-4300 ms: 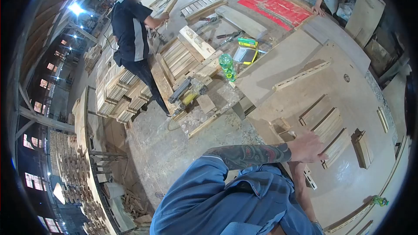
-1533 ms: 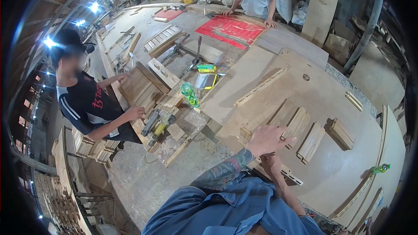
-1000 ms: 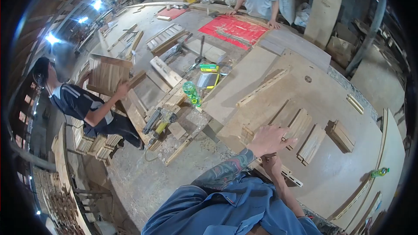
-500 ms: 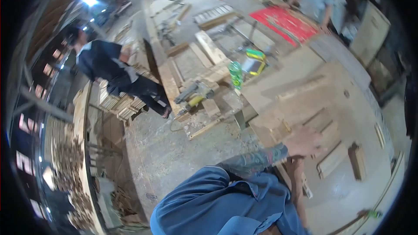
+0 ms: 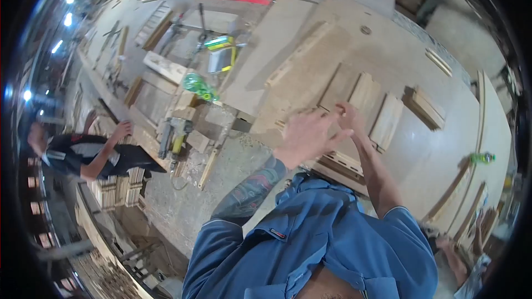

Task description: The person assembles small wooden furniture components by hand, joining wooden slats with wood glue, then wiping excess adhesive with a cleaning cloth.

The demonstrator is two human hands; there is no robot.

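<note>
My left hand (image 5: 307, 135), on the tattooed arm, hovers over the near edge of the wooden work surface (image 5: 310, 86), fingers spread and slightly blurred. Just right of it, partly overlapping in view, is my right hand (image 5: 348, 119), its fingers bent and thumb apart. I see nothing held in either hand. Beyond and beside them lie a flat wooden piece (image 5: 363, 97) and another wooden piece (image 5: 387, 122). A slotted wooden strip (image 5: 343, 161) sits below the hands, close to my body.
A thicker block (image 5: 425, 108) lies to the right. Leftward are a green bottle (image 5: 199, 87), a nail-gun-like tool (image 5: 176, 135) and a yellow-and-green package (image 5: 221, 55). A person in dark clothes (image 5: 102, 152) stands at far left; another person's arm (image 5: 454, 260) shows at lower right.
The view has swung right, so the bench items sit farther left. My hands have lifted off the wooden pieces, and my right hand, earlier mostly hidden behind my left, now shows.
</note>
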